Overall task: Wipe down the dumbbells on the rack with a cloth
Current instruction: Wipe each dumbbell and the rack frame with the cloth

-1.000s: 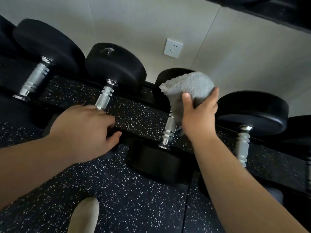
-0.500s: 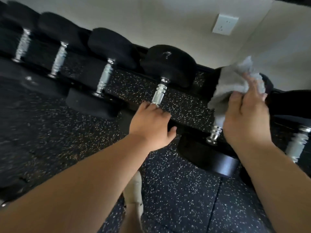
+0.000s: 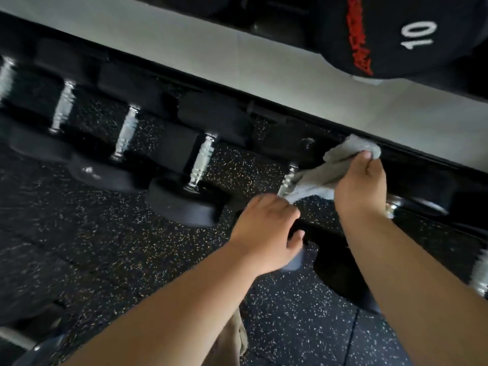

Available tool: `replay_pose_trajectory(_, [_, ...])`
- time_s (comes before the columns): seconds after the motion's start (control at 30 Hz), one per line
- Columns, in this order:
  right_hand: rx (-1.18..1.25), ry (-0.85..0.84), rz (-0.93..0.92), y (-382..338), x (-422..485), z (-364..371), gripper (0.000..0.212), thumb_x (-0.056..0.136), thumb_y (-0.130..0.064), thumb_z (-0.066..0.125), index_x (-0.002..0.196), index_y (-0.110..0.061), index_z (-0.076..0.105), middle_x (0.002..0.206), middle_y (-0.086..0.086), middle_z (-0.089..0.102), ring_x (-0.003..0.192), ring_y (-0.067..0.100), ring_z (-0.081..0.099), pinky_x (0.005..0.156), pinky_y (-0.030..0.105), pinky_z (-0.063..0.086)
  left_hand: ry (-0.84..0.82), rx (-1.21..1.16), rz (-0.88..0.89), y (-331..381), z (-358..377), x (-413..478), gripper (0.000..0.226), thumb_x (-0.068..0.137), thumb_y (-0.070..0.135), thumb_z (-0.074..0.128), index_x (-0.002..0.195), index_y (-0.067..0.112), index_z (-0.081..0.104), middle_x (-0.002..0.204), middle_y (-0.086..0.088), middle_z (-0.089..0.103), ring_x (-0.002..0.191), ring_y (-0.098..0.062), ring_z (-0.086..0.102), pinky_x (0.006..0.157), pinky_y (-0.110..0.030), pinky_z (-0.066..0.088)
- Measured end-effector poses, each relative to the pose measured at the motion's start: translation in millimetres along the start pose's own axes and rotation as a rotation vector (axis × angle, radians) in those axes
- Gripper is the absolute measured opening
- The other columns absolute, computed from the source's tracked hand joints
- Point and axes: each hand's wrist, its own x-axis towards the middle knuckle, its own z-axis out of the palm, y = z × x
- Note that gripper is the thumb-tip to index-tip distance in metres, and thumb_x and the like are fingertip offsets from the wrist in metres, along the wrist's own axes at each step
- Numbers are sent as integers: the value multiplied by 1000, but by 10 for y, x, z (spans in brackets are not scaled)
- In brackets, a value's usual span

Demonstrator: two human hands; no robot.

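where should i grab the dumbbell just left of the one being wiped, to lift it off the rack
Judging by its pose, take the dumbbell by its chrome handle, coming from above with fingers wrapped across it. The bar lies bare between two wide black heads, which look too broad to grip.

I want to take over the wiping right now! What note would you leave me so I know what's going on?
Right hand grips the grey cloth, draped over the handle of one dumbbell on the rack.
Left hand cups that dumbbell's near end.
Done: cloth is on this handle, wiping under way.
Left: finish this one, then the other dumbbells in the row; which are already clean cannot be told.
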Motion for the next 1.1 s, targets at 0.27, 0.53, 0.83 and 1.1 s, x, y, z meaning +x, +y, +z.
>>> replay_pose_trajectory(0.27, [147,225,33,-146,-34,136,30,112,-43,23,104,-33,51,93,-14,59,88,0,59,67,17,37,150,245,43,-1233,-867,663,52,96,50,46,130,15,64,129,-6,64,126,-30,54,112,-49,42])
replay_pose_trajectory(0.53, [216,221,61,-13,6,290,44,109,-38,26,143,-30,54,116,-10,65,104,3,59,75,3,40,68,418,125,-1704,-1214,1502,58,96,56,49,132,11,58,139,-14,55,128,-38,49,105,-52,43])
replay_pose_trajectory(0.83, [-251,-151,-563,53,-76,568,57,109,-42,25,165,-29,19,173,2,4,159,14,-8,128,32,-4,106,403,54,-1680,-1130,1535,38,96,57,51,98,24,70,84,2,65,91,-26,59,65,-34,40])
replay_pose_trajectory(1.1, [-499,-36,-386,141,132,599,76,94,-76,16,162,-43,18,173,-7,-6,158,33,-11,124,61,-5,106,365,69,-1720,-1120,1549,30,93,52,54,89,26,68,83,5,68,88,-26,59,66,-33,37])
